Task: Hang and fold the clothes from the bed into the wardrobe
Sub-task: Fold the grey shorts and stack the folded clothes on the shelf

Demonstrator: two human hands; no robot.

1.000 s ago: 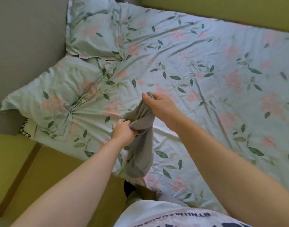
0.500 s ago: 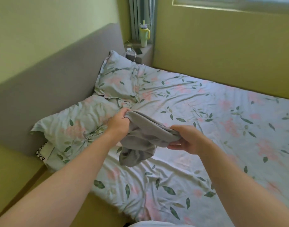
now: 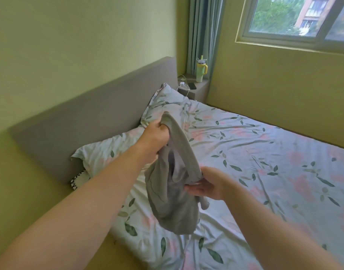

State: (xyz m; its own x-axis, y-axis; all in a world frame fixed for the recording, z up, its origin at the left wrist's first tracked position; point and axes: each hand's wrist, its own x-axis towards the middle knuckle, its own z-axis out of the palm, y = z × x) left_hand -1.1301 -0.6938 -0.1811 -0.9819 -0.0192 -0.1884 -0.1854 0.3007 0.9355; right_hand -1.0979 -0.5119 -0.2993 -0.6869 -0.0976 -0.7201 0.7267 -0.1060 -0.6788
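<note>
Over the near left side of the bed [image 3: 274,152], a crumpled grey garment [image 3: 173,207] is held up in the air, so it's off the sheet and just dangling. Its top end is bunched up and gripped tight in the left hand [image 3: 157,133], fingers curled right round it. From there a stretched edge of the cloth runs down to the right hand [image 3: 208,184], where it's pinched between thumb on top and fingers underneath. What's left of it sags in a loose pouch below. Behind that, two floral pillows [image 3: 101,152] are propped against a grey headboard [image 3: 89,117]. In the far corner, a green tumbler [image 3: 200,72] and a dark phone [image 3: 192,86] are parked on a small ledge [image 3: 203,87] beside the curtain [image 3: 202,32], with a window [image 3: 295,18] up at the far right.
</note>
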